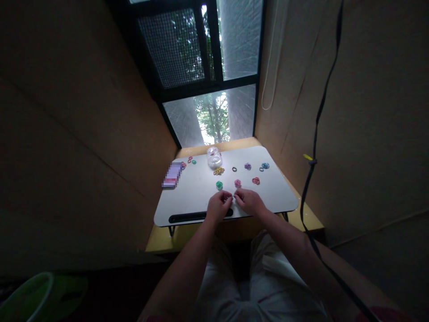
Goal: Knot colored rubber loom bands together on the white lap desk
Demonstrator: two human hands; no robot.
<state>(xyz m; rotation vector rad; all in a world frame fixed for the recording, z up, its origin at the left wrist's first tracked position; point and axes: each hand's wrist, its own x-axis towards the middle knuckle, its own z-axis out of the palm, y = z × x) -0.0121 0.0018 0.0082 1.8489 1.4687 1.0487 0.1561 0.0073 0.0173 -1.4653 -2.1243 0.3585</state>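
Observation:
My left hand and my right hand meet above the front part of the white lap table, fingertips nearly touching. Both are closed in a pinch on a small pale-green band, which looks like a hair tie; the fingers cover most of it. Just beyond them lie a green bunch of hair ties, a pink bunch and a red bunch. Farther back are a yellow pile, a single dark ring, a purple bunch and a blue bunch.
A clear plastic jar stands at the table's back. Several loose red and green rings lie at the back left, near a phone on the left edge. A black slot runs along the front. A dark strap hangs at right.

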